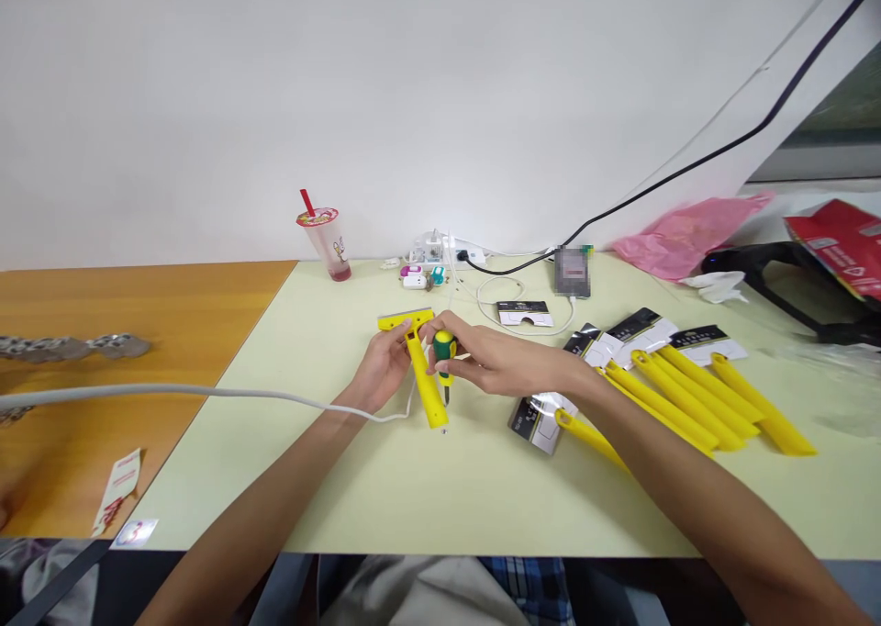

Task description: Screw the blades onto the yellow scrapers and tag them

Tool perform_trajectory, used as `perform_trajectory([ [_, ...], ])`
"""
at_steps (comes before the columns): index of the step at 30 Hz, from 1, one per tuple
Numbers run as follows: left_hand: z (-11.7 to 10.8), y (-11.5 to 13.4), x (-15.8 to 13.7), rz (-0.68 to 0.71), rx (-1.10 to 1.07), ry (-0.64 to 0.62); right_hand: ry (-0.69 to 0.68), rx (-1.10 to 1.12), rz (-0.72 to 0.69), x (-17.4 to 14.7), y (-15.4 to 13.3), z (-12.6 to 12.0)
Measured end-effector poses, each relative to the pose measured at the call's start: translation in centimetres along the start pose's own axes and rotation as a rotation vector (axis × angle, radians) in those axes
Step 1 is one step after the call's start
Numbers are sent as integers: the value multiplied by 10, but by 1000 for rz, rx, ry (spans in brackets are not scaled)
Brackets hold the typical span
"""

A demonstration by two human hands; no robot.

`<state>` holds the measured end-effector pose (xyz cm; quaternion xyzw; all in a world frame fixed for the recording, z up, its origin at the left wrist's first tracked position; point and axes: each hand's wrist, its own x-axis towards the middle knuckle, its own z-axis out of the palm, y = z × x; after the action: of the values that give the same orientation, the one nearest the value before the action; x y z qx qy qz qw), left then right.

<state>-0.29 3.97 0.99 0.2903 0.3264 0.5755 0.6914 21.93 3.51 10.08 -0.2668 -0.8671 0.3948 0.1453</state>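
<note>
Scraper (429,385), head far, handle nearward, slightly rightward; left hand (384,363) round it; right hand (499,358) round screwdriver (444,343)

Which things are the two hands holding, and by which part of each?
The left hand holds the yellow scraper near its head; the right hand, the screwdriver by its handle.

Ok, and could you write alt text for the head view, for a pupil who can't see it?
A person's left hand holds a yellow scraper while the right hand holds a green-and-yellow screwdriver, tip down, beside it, above a pale table. To the right lie more yellow handles and black-and-white cards; behind, a cup with a red straw stands near the wall.
</note>
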Motion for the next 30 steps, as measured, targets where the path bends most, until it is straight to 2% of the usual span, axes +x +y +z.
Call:
perform_trajectory([
  [7, -6, 4, 8, 15, 18, 54, -53, -34, 9, 5, 7, 4],
  [11, -10, 4, 11, 29, 4, 82, -38, -27, -1, 6, 9, 6],
  [17, -10, 4, 12, 8, -16, 127, 22, 26, 22, -2, -4, -10],
  [20, -5, 3, 8, -28, -18, 115, 106, 102, -4, -13, -14, -24],
  [24, 5, -3, -2, -99, 0, 31, 324, 216, -52, -26, -21, -35],
  [27, 13, -8, -11, -169, 25, -28, 467, 258, -78, -27, -21, -35],
  [30, 18, -12, -17, -222, 43, -90, 531, 265, -98, -19, -18, -28],
])
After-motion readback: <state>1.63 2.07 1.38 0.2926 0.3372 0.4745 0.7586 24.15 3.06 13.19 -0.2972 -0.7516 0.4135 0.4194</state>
